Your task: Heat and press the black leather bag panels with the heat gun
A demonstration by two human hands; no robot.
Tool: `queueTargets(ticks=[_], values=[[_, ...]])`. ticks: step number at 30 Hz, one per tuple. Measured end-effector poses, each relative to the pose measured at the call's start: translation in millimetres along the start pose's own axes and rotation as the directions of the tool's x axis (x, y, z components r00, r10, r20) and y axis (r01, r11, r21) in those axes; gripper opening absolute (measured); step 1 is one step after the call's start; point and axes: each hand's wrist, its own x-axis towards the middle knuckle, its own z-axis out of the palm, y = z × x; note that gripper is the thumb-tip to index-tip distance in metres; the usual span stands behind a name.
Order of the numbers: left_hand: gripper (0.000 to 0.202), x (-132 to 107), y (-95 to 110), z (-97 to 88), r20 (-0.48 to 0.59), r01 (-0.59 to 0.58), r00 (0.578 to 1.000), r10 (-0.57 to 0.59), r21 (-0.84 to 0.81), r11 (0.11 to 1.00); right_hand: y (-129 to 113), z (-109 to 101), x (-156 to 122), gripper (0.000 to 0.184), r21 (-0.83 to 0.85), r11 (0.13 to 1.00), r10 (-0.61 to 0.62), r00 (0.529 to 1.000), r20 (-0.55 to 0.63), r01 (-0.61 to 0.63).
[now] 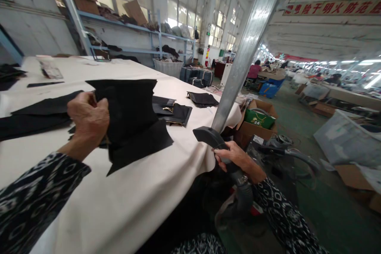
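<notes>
- Pale table (143, 206) fills the near ground, its white cover falling in folds just below the foot of a metal post (247, 47), the landmark for the places below.
- Behind the table, left of the post, a blue shelf (125, 24) runs under tall windows, loaded with boxes and dark bundles; a white basket (168, 66) stands by its far end.
- Left of the post, the left hand (88, 117) pinches the left edge of a black cloth (127, 107) between thumb and bent fingers.
- That cloth spreads from the hand toward the post, over the table; a lower flap juts out, and whether it is one piece or two I cannot tell.
- Just below the post's foot, the right hand (233, 155) is wrapped round a dark nozzle (208, 135), whose tip points left toward the cloth, well apart from it; a hose (245, 192) drops from the grip.
- Between cloth and post lie flat black pieces (180, 114), with a small gold-coloured detail on top, and nearer the post a black stack (203, 99).
- Farthest left of the post, more black fabric (41, 113) lies on the table, partly behind the left hand.
- Right of the post: a carton (251, 131) holding a green bag (258, 119), a clear bin (348, 139), and overhead a red-lettered banner (333, 8).
</notes>
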Motion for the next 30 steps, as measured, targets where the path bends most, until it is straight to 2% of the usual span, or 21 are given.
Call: queueTargets(ticks=[1,2,3,4,5,6,7,9,10,11,12,13,16,19,21,23,25,26,27,28,30], values=[[0.044,-1,3,2.6,-0.037,-0.12,0.992,0.124,0.088,0.989,5,-2,-3,0.034,0.013,1.0,0.005,1.0,-0.006,-0.005],[0.046,-4,3,6.6,-0.055,-0.265,0.959,0.278,0.177,0.948,10,-3,-6,0.034,0.02,1.0,0.006,1.0,-0.011,-0.006],[0.045,-10,0,12.2,-0.042,-0.405,0.903,0.428,0.25,0.879,13,-4,-10,0.034,0.025,1.0,0.006,1.0,-0.016,-0.006],[0.043,-19,-5,19.2,0.019,-0.535,0.832,0.555,0.295,0.792,15,-4,-14,0.034,0.031,0.999,0.011,1.0,-0.017,-0.011],[0.038,-31,-15,27.2,0.086,-0.647,0.751,0.655,0.295,0.703,15,-4,-19,0.034,0.034,0.999,0.018,1.0,-0.021,-0.017],[0.031,-46,-26,35.6,0.159,-0.707,0.704,0.693,0.26,0.658,15,-3,-24,0.034,0.036,0.999,0.026,0.999,-0.027,-0.025],[0.028,-63,-40,43.5,0.269,-0.825,0.565,0.78,0.208,0.526,15,-2,-29,0.034,0.033,0.999,0.031,0.999,-0.035,-0.03],[0.03,-100,-71,55.9,0.397,-0.975,0.216,0.892,0.034,0.221,13,0,-39,0.032,0.016,0.999,0.036,0.998,-0.046,-0.035],[0.032,-117,-85,59.5,0.454,-0.994,0.092,0.886,-0.015,0.111,12,1,-43,0.031,0.005,0.999,0.041,0.998,-0.041,-0.04],[0.033,-133,-99,61.2,0.523,-0.998,0.018,0.852,-0.035,0.043,12,2,-46,0.03,-0.004,0.999,0.049,0.998,-0.03,-0.049],[0.035,-146,-110,61.1,0.554,-0.999,-0.005,0.832,-0.039,0.019,12,3,-48,0.03,-0.009,0.998,0.063,0.998,-0.013,-0.063],[0.038,-156,-120,59.7,0.578,-0.999,-0.005,0.816,-0.035,0.019,13,5,-49,0.029,-0.013,0.997,0.078,0.997,0.002,-0.078],[0.041,-169,-135,49.9,0.599,-0.994,0.047,0.799,-0.047,0.094,19,10,-49,0.03,-0.028,0.992,0.127,0.991,0.043,-0.125],[0.038,-170,-137,37.9,0.58,-0.982,0.012,0.814,-0.147,0.119,26,17,-45,0.031,-0.031,0.986,0.164,0.984,0.073,-0.162],[0.032,-173,-135,31.5,0.505,-0.974,-0.008,0.863,-0.201,0.109,29,20,-43,0.031,-0.058,0.984,0.174,0.98,0.099,-0.169],[0.027,-178,-131,28.3,0.423,-0.978,0.047,0.905,-0.165,0.129,29,23,-41,0.03,-0.109,0.981,0.173,0.976,0.136,-0.158],[0.03,-182,-127,29.1,0.39,-0.984,0.146,0.909,-0.037,0.174,27,26,-41,0.031,-0.142,0.98,0.161,0.972,0.173,-0.137],[0.03,-183,-125,30.7,0.386,-0.977,0.21,0.898,0.046,0.209,26,27,-41,0.031,-0.148,0.981,0.154,0.97,0.188,-0.126],[0.028,-183,-123,33.0,0.386,-0.954,0.299,0.873,0.136,0.267,25,28,-41,0.031,-0.153,0.981,0.151,0.968,0.202,-0.121],[0.026,-182,-121,35.6,0.396,-0.91,0.413,0.821,0.226,0.349,24,29,-41,0.031,-0.157,0.98,0.153,0.966,0.21,-0.121],[0.029,-178,-117,41.1,0.443,-0.748,0.664,0.603,0.374,0.548,24,31,-40,0.032,-0.169,0.978,0.161,0.963,0.215,-0.126]])
